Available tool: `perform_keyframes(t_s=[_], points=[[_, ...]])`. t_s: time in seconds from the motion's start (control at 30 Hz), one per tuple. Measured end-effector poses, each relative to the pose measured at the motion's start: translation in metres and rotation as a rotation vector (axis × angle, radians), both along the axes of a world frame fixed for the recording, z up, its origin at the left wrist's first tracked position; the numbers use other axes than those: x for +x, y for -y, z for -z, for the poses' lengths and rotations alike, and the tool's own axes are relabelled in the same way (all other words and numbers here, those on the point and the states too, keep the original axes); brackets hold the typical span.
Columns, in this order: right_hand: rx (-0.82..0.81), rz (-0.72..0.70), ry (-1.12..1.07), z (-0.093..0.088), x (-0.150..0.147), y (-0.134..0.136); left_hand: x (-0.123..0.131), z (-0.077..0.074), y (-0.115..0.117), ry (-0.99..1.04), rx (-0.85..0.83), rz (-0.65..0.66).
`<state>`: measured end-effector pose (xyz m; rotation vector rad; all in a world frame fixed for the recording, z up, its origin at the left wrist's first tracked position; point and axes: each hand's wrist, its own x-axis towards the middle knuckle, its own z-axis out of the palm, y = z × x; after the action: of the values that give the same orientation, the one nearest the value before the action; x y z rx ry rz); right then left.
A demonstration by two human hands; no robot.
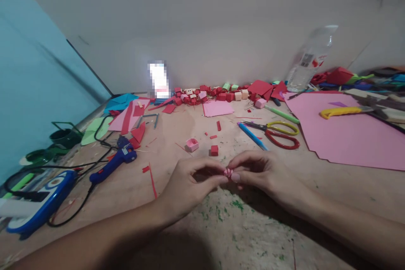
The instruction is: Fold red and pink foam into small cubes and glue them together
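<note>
Between the fingertips of both hands is a small pink folded paper piece [228,172], with ridges like a coil or accordion fold. My left hand [193,179] pinches its left end with thumb and forefinger. On the other end, the thumb and fingers of my right hand [264,173] are closed in a pinch. Just beyond the hands lie a little red paper cube [214,150] and an open pink paper box [191,145]. Parts of the pink piece are covered by the fingertips.
Yellow-and-red-handled scissors [281,133], a blue pen [253,136] and pink paper [341,130] lie to the right. A blue glue gun [114,162] with a cable is at left. Paper cubes [218,93], a lit phone [159,79] and a plastic bottle [311,61] line the wall.
</note>
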<state>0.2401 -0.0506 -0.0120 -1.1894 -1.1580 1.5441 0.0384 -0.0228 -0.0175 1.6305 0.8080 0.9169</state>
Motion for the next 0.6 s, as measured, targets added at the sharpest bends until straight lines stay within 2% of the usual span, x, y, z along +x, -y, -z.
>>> perform_keyframes(t_s=[0.13,0.4,0.6], points=[[0.009,-0.046,-0.016,0.0010,0.0004,-0.0018,-0.0017,0.0020,-0.0009,0.007,0.082,0.057],[0.024,-0.120,0.054,0.0053,0.0027,-0.0018,-0.0027,0.0027,-0.0035,-0.019,0.028,0.069],[-0.035,-0.197,0.026,0.0009,0.0051,-0.0009,-0.0035,-0.0012,0.0006,-0.073,0.153,0.075]])
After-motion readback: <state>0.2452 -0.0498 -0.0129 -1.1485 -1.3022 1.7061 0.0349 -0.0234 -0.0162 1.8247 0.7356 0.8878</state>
